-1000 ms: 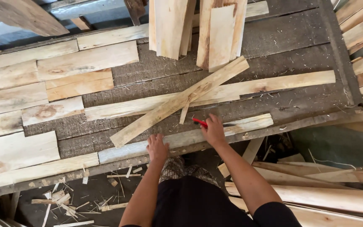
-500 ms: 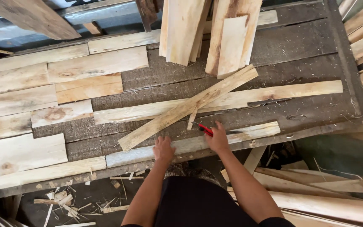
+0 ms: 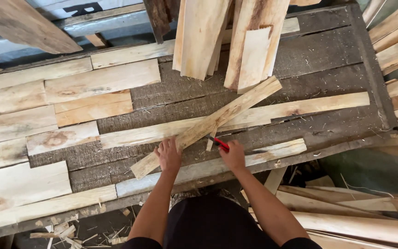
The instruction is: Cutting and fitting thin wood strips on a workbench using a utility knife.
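Head view: left hand [image 3: 169,156] lies flat, fingers spread, pinning a diagonal wood slat [image 3: 207,126] on the dark tabletop [image 3: 328,50]. Right hand [image 3: 234,156] pinches a red marker [image 3: 220,143], tip by the slat.

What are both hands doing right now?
Left hand: open, pressing flat on the slanted wooden strip.
Right hand: closed around a red tool.

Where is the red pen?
In the head view, the red pen is in the right hand, right of the slanted plank that the left hand presses.
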